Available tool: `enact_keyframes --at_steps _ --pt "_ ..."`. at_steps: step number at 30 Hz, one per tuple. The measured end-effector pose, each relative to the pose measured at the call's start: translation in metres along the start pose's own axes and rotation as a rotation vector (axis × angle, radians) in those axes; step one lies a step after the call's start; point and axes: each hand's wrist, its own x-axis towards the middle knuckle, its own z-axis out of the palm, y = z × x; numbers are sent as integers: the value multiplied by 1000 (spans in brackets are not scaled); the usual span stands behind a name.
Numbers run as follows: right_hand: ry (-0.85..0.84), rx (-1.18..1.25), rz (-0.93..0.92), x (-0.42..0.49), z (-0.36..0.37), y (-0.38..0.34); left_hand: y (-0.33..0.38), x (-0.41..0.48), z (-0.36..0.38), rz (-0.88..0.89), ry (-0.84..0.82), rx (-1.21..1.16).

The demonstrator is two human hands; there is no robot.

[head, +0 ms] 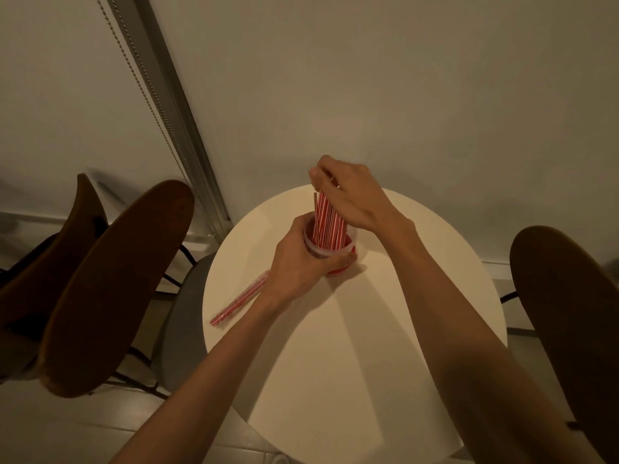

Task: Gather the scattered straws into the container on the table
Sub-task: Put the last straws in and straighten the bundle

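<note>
Round white table (335,346), wooden chairs (110,279) either side; one loose straw (239,301) lies flat near its 9 o'clock edge, not yet gathered. The left hand (294,266) wraps the clear, red-based container (330,252) near table centre, and the right hand (348,195), at the container's 12 o'clock, pinches the tops of the red-and-white striped straws (326,222) standing inside. Judged nearly complete.

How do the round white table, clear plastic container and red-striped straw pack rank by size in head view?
1. Round white table.
2. Clear plastic container, bulkier, partly hidden by the left hand.
3. Red-striped straw pack: longer but far thinner, so 2 and 3 are close.
</note>
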Motion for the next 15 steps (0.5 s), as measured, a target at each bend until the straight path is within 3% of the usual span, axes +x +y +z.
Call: enact_keyframes --at_steps 3,6,11,15 --pt "162 358 189 -14 -2 3 -3 -2 -1 -19 -9 -65" --pt "246 536 342 -35 5 6 0 -7 -1 -44 35 -158" --pt "334 719 537 -79 29 3 7 -14 1 -72 112 -285" --pt "342 677 570 -116 41 -5 4 -19 4 -49 98 -252"
